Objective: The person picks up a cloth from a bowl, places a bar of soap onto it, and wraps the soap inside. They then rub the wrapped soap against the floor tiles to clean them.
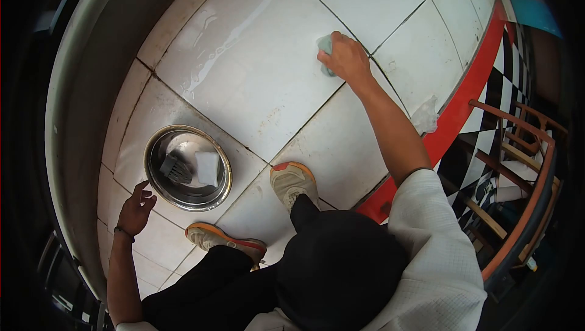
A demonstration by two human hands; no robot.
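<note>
On the white floor tiles (244,69), my right hand (346,60) presses down a bunched pale green cloth (325,44), mostly covered by the fingers. My left hand (137,209) hangs beside the rim of a round metal basin (229,175), fingers apart and slightly bent, holding nothing. Inside the basin lie a grey-bristled brush (177,170) and a white block-like pad (208,168). A wet streak (225,44) shines on the tiles left of the cloth, and brownish specks mark the tile nearer me.
My shoes (294,183) stand right of the basin. A curved wall or counter side (91,87) bounds the left. On the right are a red floor strip (448,127), crumpled clear plastic (425,115), checkered flooring and a wooden chair (542,166). Another person's shoe (485,191) shows behind it.
</note>
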